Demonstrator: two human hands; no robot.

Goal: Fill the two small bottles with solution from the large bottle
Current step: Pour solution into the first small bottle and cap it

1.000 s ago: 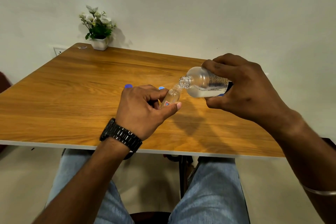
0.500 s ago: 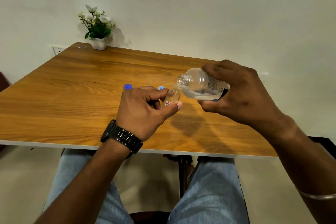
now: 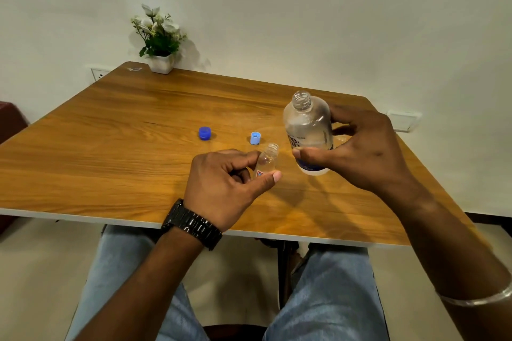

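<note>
Left hand [image 3: 221, 188] pinched small bottle [image 3: 266, 159], uncapped, tilted, over table [image 3: 110, 147]. Right hand [image 3: 360, 152] gripped big bottle [image 3: 307, 133] nearly upright, just beside it. Two blue caps [image 3: 205, 133] behind them.

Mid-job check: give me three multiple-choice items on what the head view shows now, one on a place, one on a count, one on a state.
1. Where is the small bottle?
A. in the left hand
B. beside the plant pot
C. lying flat on the table

2. How many loose caps lie on the table?
A. one
B. two
C. four

3. How is the large bottle held?
A. upside down
B. lying flat
C. roughly upright, mouth up

Answers: 1 A, thumb and fingers pinch it. 2 B, a dark blue cap and a light blue cap. 3 C, the right hand holds it with its open neck on top.
</note>
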